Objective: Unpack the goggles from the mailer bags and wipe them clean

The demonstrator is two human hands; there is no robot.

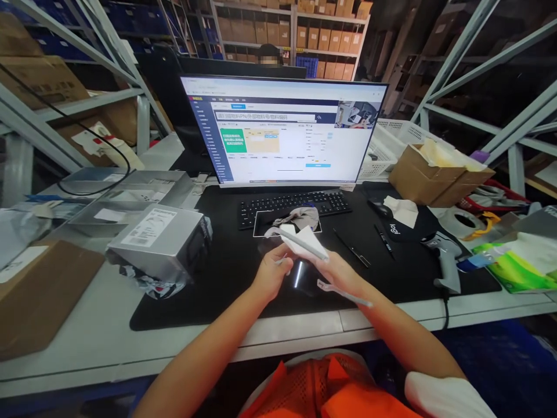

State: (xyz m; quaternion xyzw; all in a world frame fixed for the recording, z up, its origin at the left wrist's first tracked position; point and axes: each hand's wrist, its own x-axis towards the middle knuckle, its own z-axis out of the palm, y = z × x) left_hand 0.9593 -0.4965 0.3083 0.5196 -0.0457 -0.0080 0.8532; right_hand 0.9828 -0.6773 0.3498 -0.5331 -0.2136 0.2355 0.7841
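My left hand (272, 273) is closed, thumb against fingers, at the near left edge of a white folded sheet (308, 244) that looks like paper or cloth. My right hand (342, 271) grips the same sheet from the right; its fingertips are partly hidden behind it. A thin pale strip (348, 295) hangs by my right wrist. Just beyond the sheet lies a crumpled grey piece (300, 217), over a dark flat rectangle (265, 219) with a white border. Below my hands a glossy dark surface (300, 277) catches the light.
A keyboard (296, 204) and monitor (287, 133) stand ahead. Left are a grey labelled box (159, 238) and a brown carton (39, 296). Right lie tweezers (351, 248), a pen (383, 239), a mouse (380, 208), a barcode scanner (448, 264) and an open carton (429, 174).
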